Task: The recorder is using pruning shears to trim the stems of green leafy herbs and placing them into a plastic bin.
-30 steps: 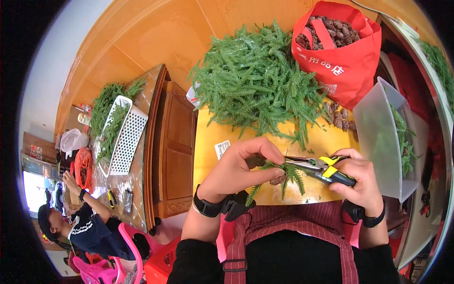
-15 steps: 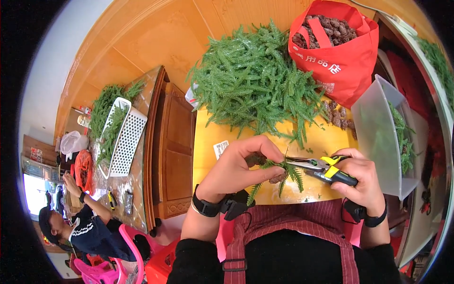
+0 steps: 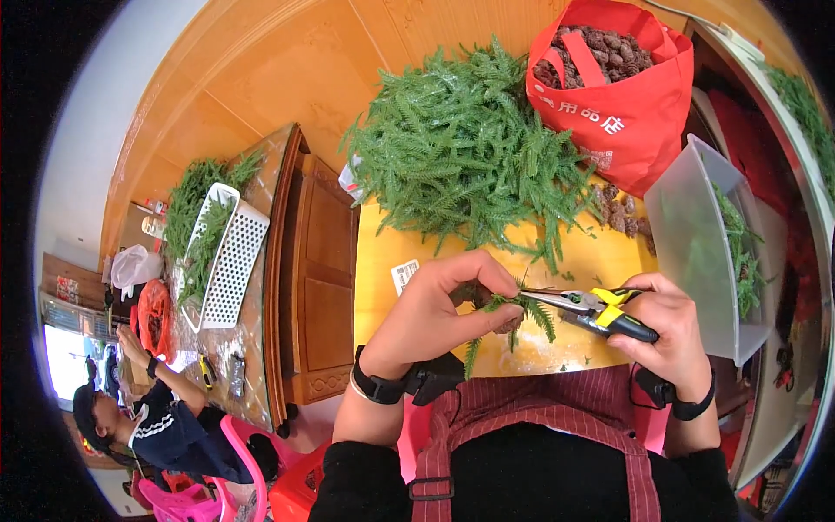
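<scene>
Over the near part of the yellow tabletop (image 3: 391,235), my left hand (image 3: 435,309) pinches a green evergreen sprig (image 3: 541,319) between thumb and forefinger. Brown pine cones (image 3: 472,294) show under and beside those fingers, partly hidden. My right hand (image 3: 668,320) is wrapped round the pliers (image 3: 616,319) with yellow and black handles. Their metal jaws point left and reach the sprig close to my left fingertips. Whether the jaws grip a wire or a stem is too small to tell. A large heap of green sprigs (image 3: 470,148) lies beyond my hands.
A red bag (image 3: 644,130) full of pine cones stands at the back right, with loose cones (image 3: 619,213) before it. A translucent bin (image 3: 704,261) holding greenery sits at right. Leftward, another person (image 3: 165,426) sits by a table with a white basket (image 3: 230,270).
The pliers' jaws and the sprig have shifted very slightly at my left fingertips. Both hands keep their grips in nearly the same place.
</scene>
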Motion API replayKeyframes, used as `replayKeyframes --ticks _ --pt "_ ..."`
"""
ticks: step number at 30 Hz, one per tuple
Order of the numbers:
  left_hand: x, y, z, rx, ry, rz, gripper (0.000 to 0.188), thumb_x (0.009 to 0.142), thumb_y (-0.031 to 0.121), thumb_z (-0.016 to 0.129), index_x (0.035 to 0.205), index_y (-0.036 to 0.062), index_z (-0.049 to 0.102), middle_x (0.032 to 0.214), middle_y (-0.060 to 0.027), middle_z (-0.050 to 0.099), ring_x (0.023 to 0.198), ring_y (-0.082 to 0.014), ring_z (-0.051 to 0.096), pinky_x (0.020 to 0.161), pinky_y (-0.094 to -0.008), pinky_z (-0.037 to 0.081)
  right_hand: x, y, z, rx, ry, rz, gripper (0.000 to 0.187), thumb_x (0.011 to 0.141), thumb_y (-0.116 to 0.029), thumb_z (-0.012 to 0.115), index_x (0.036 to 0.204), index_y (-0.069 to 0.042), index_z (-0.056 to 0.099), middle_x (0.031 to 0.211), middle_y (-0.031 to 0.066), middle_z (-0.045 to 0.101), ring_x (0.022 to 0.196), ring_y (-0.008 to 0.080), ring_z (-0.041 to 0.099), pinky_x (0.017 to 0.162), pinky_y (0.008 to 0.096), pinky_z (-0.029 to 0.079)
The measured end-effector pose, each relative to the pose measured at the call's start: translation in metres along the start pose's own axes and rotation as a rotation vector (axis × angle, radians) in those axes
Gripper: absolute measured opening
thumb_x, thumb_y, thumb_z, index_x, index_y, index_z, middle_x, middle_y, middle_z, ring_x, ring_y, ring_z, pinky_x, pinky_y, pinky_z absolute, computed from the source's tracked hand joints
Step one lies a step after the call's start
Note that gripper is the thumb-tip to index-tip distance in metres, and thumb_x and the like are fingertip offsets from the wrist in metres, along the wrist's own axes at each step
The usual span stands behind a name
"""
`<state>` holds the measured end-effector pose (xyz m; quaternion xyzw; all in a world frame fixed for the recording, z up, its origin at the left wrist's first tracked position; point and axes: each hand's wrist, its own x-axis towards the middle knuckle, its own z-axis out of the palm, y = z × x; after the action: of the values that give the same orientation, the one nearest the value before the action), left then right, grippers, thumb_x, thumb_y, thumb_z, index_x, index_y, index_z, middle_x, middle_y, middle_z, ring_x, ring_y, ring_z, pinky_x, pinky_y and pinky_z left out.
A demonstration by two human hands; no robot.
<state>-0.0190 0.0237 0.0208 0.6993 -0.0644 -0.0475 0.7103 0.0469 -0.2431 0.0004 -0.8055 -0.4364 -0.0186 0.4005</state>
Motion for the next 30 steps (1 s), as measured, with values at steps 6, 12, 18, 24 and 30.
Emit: replayKeyframes --ticks 6,12,18,24,30 --pt "0.001 -0.004 0.002 0.064 0.016 0.061 0.012 0.077 -0.002 0.065 0.083 -0.0002 0.055 0.082 -0.0031 0.059 0.073 -0.0070 0.056 0.063 -0.0203 0.046 0.001 -0.002 -0.002 -0.049 -0.024 -0.018 0.024 0.066 -0.023 0.073 0.074 -0.004 0.060 0.067 0.0077 0.058 0.075 0.0280 0.057 0.077 0.0369 0.047" --pt "0.002 -0.007 0.008 0.180 0.094 0.156 0.012 0.076 -0.001 0.066 0.081 0.0001 0.055 0.080 -0.0027 0.058 0.070 -0.0071 0.054 0.059 -0.0216 0.044 -0.001 -0.005 0.003 -0.114 0.045 0.005 0.028 0.064 -0.024 0.073 0.071 -0.002 0.058 0.063 0.0085 0.054 0.072 0.0311 0.056 0.073 0.0386 0.047" --pt "0.004 -0.013 0.016 0.399 0.227 0.215 0.018 0.070 -0.007 0.068 0.080 -0.0001 0.056 0.084 -0.0081 0.059 0.078 -0.0150 0.057 0.068 -0.0241 0.046 -0.002 -0.007 0.006 -0.219 0.049 0.000 0.023 0.063 -0.017 0.074 0.072 -0.003 0.058 0.066 0.0077 0.056 0.077 0.0295 0.056 0.069 0.0367 0.048" --pt "0.006 -0.012 0.028 0.852 0.410 0.465 0.022 0.063 -0.004 0.072 0.079 -0.0002 0.057 0.082 -0.0094 0.059 0.073 -0.0193 0.058 0.061 -0.0269 0.047 -0.003 -0.006 0.021 -0.141 0.150 0.059 0.027 0.064 -0.014 0.071 0.063 0.000 0.048 0.056 0.0114 0.041 0.059 0.0332 0.049 0.068 0.0394 0.047" --pt "0.008 -0.001 0.022 0.724 0.280 0.367 0.027 0.065 0.000 0.070 0.090 -0.0005 0.058 0.093 -0.0110 0.058 0.082 -0.0205 0.058 0.068 -0.0284 0.049 -0.008 0.007 0.022 -0.068 0.197 0.063 0.031 0.066 -0.016 0.070 0.061 0.000 0.045 0.056 0.0117 0.040 0.062 0.0345 0.050 0.065 0.0398 0.046"
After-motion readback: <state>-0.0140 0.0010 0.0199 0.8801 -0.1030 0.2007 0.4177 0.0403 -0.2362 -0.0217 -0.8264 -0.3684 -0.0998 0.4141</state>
